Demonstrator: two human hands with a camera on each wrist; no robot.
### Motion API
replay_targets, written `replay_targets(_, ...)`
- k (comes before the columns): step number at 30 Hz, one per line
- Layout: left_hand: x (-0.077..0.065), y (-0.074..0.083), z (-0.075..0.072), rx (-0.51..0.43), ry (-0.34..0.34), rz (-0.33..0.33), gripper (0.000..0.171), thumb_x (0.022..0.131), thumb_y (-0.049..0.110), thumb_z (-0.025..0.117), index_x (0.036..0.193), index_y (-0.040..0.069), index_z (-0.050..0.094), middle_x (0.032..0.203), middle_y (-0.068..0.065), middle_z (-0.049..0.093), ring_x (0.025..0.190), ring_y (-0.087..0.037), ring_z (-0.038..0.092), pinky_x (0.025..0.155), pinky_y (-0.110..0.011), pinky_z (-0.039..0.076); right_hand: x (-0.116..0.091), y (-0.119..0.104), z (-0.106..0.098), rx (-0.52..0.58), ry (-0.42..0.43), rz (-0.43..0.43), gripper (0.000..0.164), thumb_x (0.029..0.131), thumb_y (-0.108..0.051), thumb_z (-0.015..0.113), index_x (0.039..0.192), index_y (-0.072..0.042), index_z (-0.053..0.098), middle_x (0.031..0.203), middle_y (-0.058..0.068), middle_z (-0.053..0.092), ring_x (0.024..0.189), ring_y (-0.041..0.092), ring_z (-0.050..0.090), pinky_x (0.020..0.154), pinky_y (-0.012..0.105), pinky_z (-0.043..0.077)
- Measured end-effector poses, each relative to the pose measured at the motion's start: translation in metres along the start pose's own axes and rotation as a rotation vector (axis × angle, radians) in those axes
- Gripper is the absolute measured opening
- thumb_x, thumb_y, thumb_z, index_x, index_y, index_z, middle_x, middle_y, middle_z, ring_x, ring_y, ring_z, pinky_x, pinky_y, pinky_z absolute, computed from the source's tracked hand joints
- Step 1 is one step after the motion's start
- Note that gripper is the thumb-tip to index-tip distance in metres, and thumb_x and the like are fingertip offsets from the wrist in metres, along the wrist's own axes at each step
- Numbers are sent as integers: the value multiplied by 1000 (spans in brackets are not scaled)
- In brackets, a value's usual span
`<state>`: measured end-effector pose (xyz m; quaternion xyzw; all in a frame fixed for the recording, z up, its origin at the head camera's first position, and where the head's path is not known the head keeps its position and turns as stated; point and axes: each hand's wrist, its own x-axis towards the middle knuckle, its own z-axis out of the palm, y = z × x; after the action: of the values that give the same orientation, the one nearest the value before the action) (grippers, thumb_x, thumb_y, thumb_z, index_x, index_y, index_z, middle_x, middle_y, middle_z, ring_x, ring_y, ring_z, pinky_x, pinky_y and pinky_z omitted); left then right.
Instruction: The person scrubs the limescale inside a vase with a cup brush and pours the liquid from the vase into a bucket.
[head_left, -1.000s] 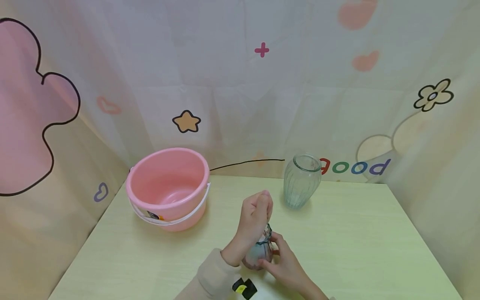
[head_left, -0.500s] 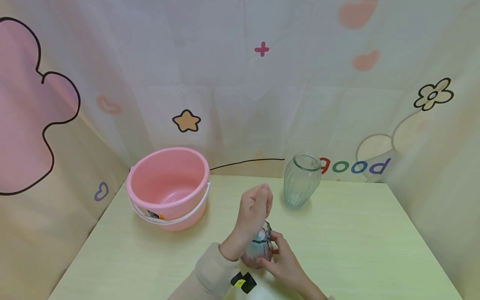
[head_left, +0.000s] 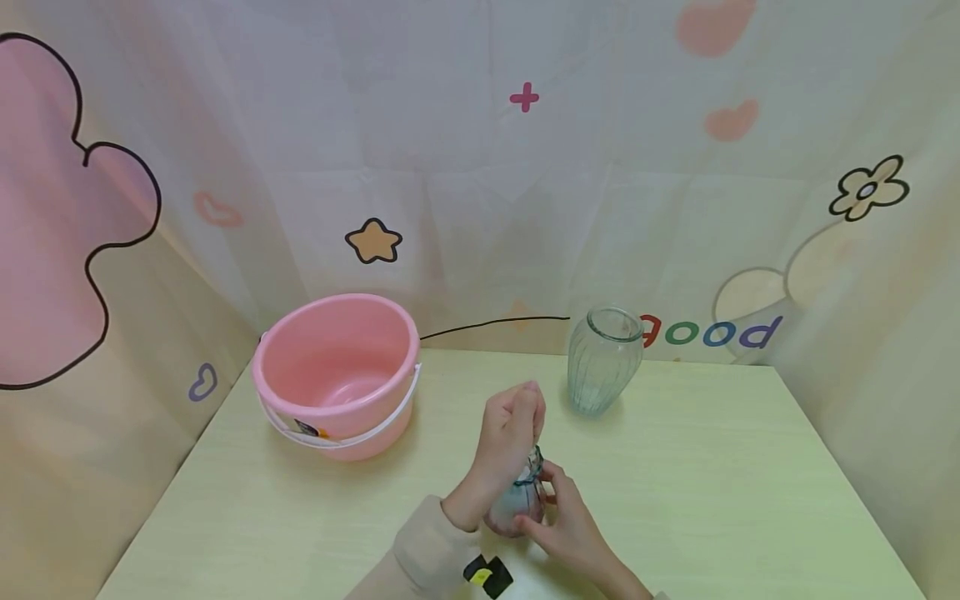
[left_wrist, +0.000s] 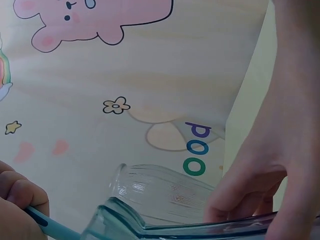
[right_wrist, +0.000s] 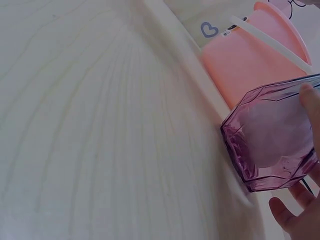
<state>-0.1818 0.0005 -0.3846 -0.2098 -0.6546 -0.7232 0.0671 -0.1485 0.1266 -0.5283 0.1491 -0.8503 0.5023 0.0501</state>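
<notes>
My left hand (head_left: 510, 429), fingers curled, grips the light blue handle (left_wrist: 60, 231) of a bottle brush. The handle runs into the mouth of a small glass vase (head_left: 516, 504), blue-green at the neck and purple at the base. Through its wall in the right wrist view shows the brush's pale, sponge-like head (right_wrist: 275, 132). With thumb and fingers on either side, my right hand (head_left: 570, 529) holds the vase by its body. The left wrist and forearm cover part of the vase in the head view.
A pink bucket (head_left: 341, 415) with a white handle stands at the back left. Behind my hands to the right is a clear ribbed glass vase (head_left: 596, 379). A black and yellow piece (head_left: 488, 576) shows beside the left cuff. A printed curtain (head_left: 465, 192) hangs behind the table.
My left hand rises with the brush handle half a second ago, then comes back down to about where it was. The right hand and the vase stay nearly still.
</notes>
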Motion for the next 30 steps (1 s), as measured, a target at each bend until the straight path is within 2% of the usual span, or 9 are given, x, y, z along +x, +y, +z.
replay_targets(5,-2,-4,1,4,-1,12,41,96,16,31,57,5,36,46,-3,31,42,-14,28,42,-24,20,0,-1,-1,1,-18,-9,69,72,-16,75,131,-15,38,121,0,47,107,16,43,83,34,46)
replay_targets(10,-3,-3,2,-5,-4,43,39,94,11,32,55,6,35,45,-1,31,41,-13,28,41,-23,20,0,-2,0,16,-17,-35,68,71,-9,74,129,-15,38,121,-1,46,105,15,44,80,34,47)
replay_targets(12,-3,1,2,-8,-16,50,38,92,7,32,55,7,35,45,0,30,41,-12,28,41,-23,20,-1,-7,-1,12,-9,-70,67,71,-6,74,128,-11,38,120,2,46,103,15,44,77,34,48)
replay_targets(17,-6,21,2,-16,-48,79,33,86,0,31,54,8,34,46,4,30,41,-11,28,41,-22,20,-2,-30,-7,3,-2,-154,64,70,-1,72,125,-3,39,118,10,47,100,18,46,72,34,49)
replay_targets(19,-6,28,3,-19,-53,97,32,85,0,31,55,8,33,46,4,29,41,-10,28,41,-22,20,-3,-37,-9,7,-6,-150,63,71,-2,72,124,-3,39,117,10,47,100,19,46,72,34,49)
replay_targets(22,-4,24,2,-23,-56,105,32,86,1,32,55,8,34,47,4,29,41,-10,28,40,-22,20,-2,-42,-10,10,-10,-129,62,71,-2,72,123,-3,40,117,10,47,100,20,45,73,34,49)
replay_targets(25,0,17,1,-17,-47,114,34,90,5,32,56,8,36,46,2,30,40,-12,28,40,-23,21,-2,-40,-9,5,-1,-123,62,69,-2,73,123,-3,41,116,10,46,100,20,44,73,33,49)
replay_targets(30,5,15,-1,-1,-28,141,38,93,14,31,56,8,36,45,-1,29,38,-15,28,38,-25,21,0,-15,0,-11,15,-118,66,68,-6,75,124,-9,40,118,8,44,102,21,42,73,34,49)
